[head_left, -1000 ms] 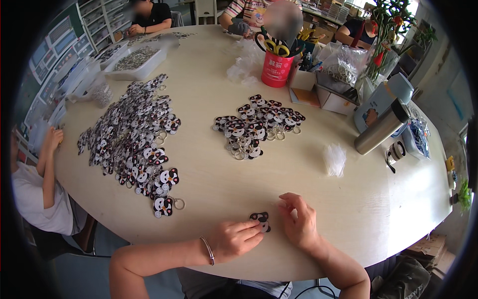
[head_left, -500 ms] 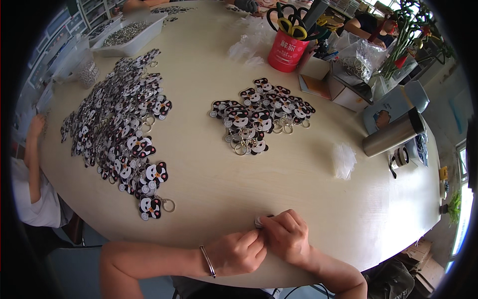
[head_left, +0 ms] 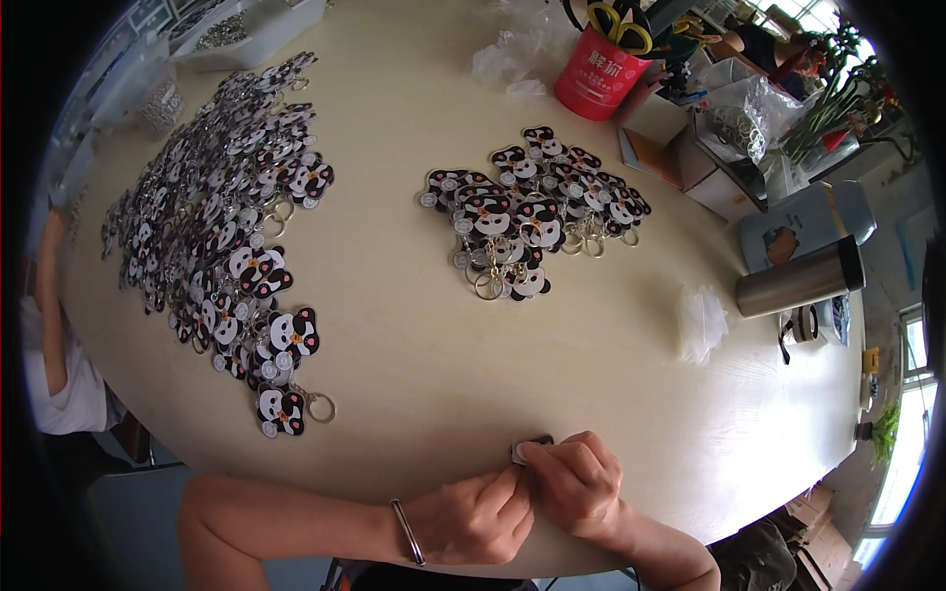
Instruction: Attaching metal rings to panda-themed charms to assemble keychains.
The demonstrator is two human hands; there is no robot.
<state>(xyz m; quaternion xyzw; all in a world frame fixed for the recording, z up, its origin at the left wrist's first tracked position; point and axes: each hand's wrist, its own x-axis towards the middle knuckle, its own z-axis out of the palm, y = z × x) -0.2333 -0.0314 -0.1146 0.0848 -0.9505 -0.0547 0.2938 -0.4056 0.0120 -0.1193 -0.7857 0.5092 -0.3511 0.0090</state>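
Note:
Close to the table's near edge, my two hands are together with their fingers closed. My right hand (head_left: 579, 485) pinches a small flat piece with a black edge and a pale face, which looks like a panda keychain (head_left: 518, 453); most of it is covered by the fingers. Against it presses my left hand (head_left: 477, 518), a silver bangle on its wrist; what its fingertips hold is hidden. Ahead lies a small heap of panda keychains (head_left: 540, 219) with metal rings. To the left spreads a larger pile of the same keychains (head_left: 222, 231).
A red bucket (head_left: 597, 79) of scissors stands at the far side. Right of it are an open box (head_left: 711, 177) and a steel tumbler (head_left: 793, 286) lying down. Clear plastic bags (head_left: 702, 323) lie nearer. A white tray (head_left: 286, 44) of metal parts sits far left; another person's arm (head_left: 49, 305) shows there.
The view has shifted, so the heaps and bucket sit differently in it. My hands stay together near the edge, and slightly more of the dark-edged piece shows above the right fingers.

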